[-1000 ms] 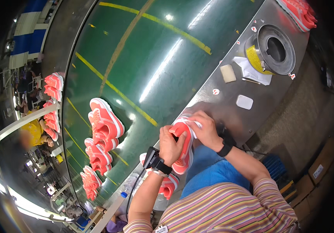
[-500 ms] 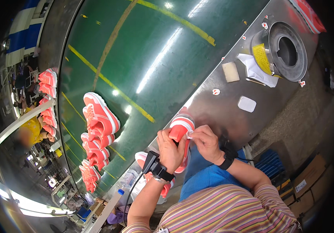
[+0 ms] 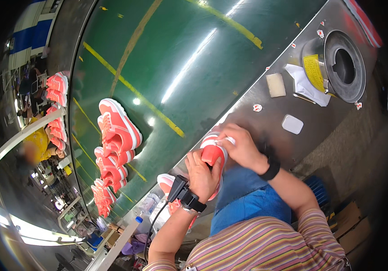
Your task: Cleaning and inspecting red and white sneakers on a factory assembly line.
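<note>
My left hand (image 3: 203, 176) is wrapped round a coral-red shoe (image 3: 210, 155) with a white sole, held at the near edge of the metal table. The shoe's heel end points away from me, and much of its body is hidden under my hand. In my right hand (image 3: 244, 150) a small white cloth-like piece (image 3: 228, 141) is pinched between thumb and fingers. It presses against the white sole band at the shoe's far end. Whether it is cloth or paper, I cannot tell. Another coral shoe (image 3: 166, 180) lies to the left of my left wrist.
Several coral shoes (image 3: 121, 131) stand in a row on the green belt (image 3: 180, 58). On the metal table (image 3: 266, 122) are a round metal container (image 3: 360, 67), a white cloth (image 3: 300, 83), a beige block (image 3: 275, 85) and a white rounded pad (image 3: 292, 124). Across the belt, a person in yellow (image 3: 40, 142) works.
My right hand has moved with the white piece from the shoe's right side to its far end. My left hand keeps its hold on the shoe. The whole view has shifted slightly.
</note>
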`<state>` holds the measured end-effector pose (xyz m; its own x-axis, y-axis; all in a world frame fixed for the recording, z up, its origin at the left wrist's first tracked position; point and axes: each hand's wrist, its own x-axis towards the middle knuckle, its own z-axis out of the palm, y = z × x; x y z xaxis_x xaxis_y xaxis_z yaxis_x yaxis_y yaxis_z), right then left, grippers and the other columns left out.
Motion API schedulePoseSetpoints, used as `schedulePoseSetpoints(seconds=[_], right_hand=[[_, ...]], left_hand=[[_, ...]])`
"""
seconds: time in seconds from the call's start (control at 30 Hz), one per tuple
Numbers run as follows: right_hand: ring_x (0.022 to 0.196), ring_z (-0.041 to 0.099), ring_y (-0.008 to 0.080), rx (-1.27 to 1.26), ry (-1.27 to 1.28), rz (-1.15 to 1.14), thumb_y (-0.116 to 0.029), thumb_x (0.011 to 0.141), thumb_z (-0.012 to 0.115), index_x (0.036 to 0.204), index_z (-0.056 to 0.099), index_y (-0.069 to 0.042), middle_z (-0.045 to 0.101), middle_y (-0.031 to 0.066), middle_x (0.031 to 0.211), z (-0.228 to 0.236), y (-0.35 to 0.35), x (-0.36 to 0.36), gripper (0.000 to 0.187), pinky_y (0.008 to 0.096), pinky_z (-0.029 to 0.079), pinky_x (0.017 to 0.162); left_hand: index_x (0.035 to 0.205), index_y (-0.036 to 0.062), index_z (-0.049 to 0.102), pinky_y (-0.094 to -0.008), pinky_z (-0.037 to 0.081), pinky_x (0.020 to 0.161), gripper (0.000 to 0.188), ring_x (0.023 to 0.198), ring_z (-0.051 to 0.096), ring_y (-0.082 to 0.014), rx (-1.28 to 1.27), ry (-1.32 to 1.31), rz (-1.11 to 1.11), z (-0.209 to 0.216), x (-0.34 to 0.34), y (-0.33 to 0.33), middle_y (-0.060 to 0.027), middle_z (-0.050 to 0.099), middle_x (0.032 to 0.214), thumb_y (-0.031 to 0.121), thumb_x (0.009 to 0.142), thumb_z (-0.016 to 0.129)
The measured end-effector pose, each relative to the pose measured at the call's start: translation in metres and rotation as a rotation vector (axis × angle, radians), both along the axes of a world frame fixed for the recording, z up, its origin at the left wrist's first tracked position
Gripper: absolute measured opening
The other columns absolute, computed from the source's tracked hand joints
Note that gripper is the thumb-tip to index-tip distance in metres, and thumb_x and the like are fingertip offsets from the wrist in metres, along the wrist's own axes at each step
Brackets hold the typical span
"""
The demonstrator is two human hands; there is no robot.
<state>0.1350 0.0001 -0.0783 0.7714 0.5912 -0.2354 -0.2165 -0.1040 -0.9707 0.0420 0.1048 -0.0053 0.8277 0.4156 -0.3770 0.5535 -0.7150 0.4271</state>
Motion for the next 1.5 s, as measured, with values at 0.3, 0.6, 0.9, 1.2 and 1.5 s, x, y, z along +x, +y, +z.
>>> schedulePoseSetpoints(seconds=[0.3,0.6,0.9,1.2,1.5], right_hand=[[0.07,0.061,0.0337,-0.003,-0.163,0.855,-0.009,0.063,0.066,0.068,0.063,-0.002,0.062,0.0165,0.068,-0.005,0.059,0.062,0.009,0.0407,0.047,0.062],[0.08,0.054,0.0282,0.018,-0.113,0.019,-0.004,0.079,0.055,0.082,0.064,-0.003,0.055,0.0116,0.082,0.019,0.003,-0.007,0.01,0.036,0.044,0.072],[0.076,0.057,0.0239,-0.006,0.104,-0.139,0.002,0.073,0.061,0.088,0.061,-0.003,0.058,0.0102,0.083,0.02,-0.021,-0.029,0.015,0.0297,0.045,0.07],[0.078,0.056,0.0318,-0.029,0.023,-0.098,0.002,0.071,0.059,0.081,0.057,-0.002,0.056,0.0137,0.08,0.022,-0.006,-0.031,0.011,0.0366,0.044,0.07],[0.07,0.059,0.0203,-0.086,0.173,-0.264,-0.008,0.076,0.062,0.082,0.058,0.0,0.061,0.0116,0.075,0.023,-0.011,-0.057,0.011,0.0299,0.046,0.067]], left_hand=[[0.104,-0.003,0.043,-0.0415,0.038,0.081,0.039,0.088,0.046,-0.0351,0.003,0.044,0.049,0.004,0.001,-0.002,-0.0204,0.043,0.097,0.014,0.077,0.065],[0.104,-0.0046,0.043,-0.0402,0.04,0.08,0.04,0.087,0.047,-0.0344,0.0,0.027,0.025,0.006,0.0,0.001,-0.0204,0.042,0.096,0.014,0.077,0.066],[0.103,-0.0042,0.044,-0.0397,0.041,0.078,0.039,0.086,0.047,-0.0343,0.014,-0.006,0.008,0.007,-0.004,0.002,-0.0201,0.044,0.095,0.016,0.078,0.066],[0.101,-0.0045,0.045,-0.0402,0.041,0.077,0.039,0.085,0.048,-0.0356,0.031,-0.006,-0.017,0.011,-0.007,0.003,-0.0209,0.044,0.094,0.017,0.077,0.066],[0.1,-0.0037,0.047,-0.0425,0.038,0.082,0.039,0.091,0.046,-0.0369,0.016,0.017,0.055,0.013,-0.009,0.001,-0.0209,0.046,0.094,0.019,0.076,0.067]])
